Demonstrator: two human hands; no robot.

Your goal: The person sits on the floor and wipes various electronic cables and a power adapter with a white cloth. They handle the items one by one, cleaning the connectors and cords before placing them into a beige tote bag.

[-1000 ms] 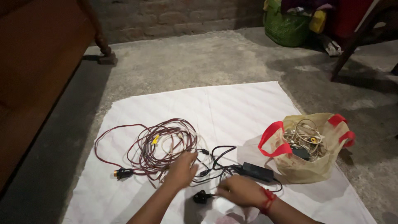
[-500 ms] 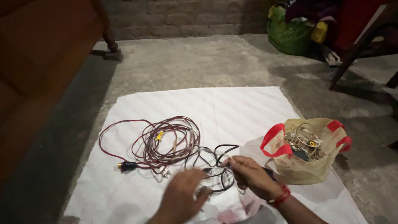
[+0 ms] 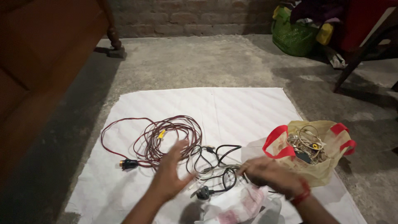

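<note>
A white cloth [image 3: 215, 108] lies spread on the concrete floor. On it sits a loose coil of dark red cable [image 3: 166, 135] with a black plug [image 3: 128, 164] at its end. Just right of it is a tangle of black and pale cords [image 3: 213, 164] with a black plug [image 3: 203, 193]. My left hand [image 3: 172, 174] hovers over the edge of the red coil, fingers apart, blurred by motion. My right hand [image 3: 269, 176], with a red band at the wrist, rests on the pale cords; its grip is hard to make out.
A tan bag with red handles [image 3: 327, 166], holding several wires, stands at the cloth's right edge. A crumpled white plastic bag [image 3: 236, 205] lies near me. Dark wooden furniture [image 3: 37, 70] stands left, a green bag [image 3: 292, 35] and chair legs [image 3: 352, 66] at the back right.
My left hand has moved from the cord tangle to the left, over the red coil, and opened. My right hand has shifted right along the pale cords. The camera view moved slightly.
</note>
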